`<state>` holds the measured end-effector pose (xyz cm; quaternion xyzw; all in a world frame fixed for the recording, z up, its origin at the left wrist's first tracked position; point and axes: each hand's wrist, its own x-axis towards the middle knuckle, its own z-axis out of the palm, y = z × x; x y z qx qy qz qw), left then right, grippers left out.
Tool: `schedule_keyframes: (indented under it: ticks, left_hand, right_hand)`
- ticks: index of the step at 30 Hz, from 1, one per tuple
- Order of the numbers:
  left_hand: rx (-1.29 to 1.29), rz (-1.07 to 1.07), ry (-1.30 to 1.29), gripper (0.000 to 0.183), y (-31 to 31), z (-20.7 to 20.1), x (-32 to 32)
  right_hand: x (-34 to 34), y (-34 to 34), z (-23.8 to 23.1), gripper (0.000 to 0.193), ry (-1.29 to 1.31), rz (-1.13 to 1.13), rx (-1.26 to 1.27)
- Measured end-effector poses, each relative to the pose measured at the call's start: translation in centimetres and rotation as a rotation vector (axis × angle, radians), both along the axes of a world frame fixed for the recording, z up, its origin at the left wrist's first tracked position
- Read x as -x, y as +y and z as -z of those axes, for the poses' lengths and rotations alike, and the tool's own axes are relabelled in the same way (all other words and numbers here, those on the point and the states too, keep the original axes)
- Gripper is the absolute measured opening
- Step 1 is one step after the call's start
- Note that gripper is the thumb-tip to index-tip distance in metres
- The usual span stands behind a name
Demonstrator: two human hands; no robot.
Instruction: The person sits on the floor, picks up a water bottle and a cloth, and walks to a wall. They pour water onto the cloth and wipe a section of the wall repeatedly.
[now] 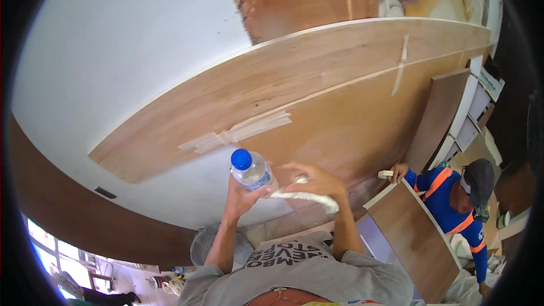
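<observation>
My left hand [240, 197] is wrapped round a clear plastic bottle [256, 173] with a blue screw cap [241, 159], held upright in front of my chest. The cap is on. A band of blue print runs round the bottle's lower part. Just to its right, my right hand [322, 181] is closed on a white strip of cloth [309, 196]. One end of the cloth reaches toward the bottle's base and the other hangs by my wrist. Whether the cloth touches the bottle I cannot tell.
A long wood panel [340, 102] with strips of pale tape [258, 127] spans the wall ahead. At the right, a co-worker in blue and orange [439, 184] leans by a wooden board [416, 232]. A grey bucket [201, 243] stands low on the left.
</observation>
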<state>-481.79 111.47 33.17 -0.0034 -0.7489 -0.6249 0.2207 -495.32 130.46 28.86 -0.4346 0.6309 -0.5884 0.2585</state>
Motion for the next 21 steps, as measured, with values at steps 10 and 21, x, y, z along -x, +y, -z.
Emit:
schedule_keyframes:
  ticks: [10,21]
  left_hand:
    - [-0.129,-0.184,-0.295,0.076,3.3,2.0,0.5]
    - [0.320,-0.095,-0.171,0.094,2.9,3.7,-0.8]
  right_hand:
    - [-2.3,-2.8,2.7,0.093,0.221,-0.080,-0.231]
    - [-4.4,-2.3,8.0,0.072,-0.177,-0.091,-0.128]
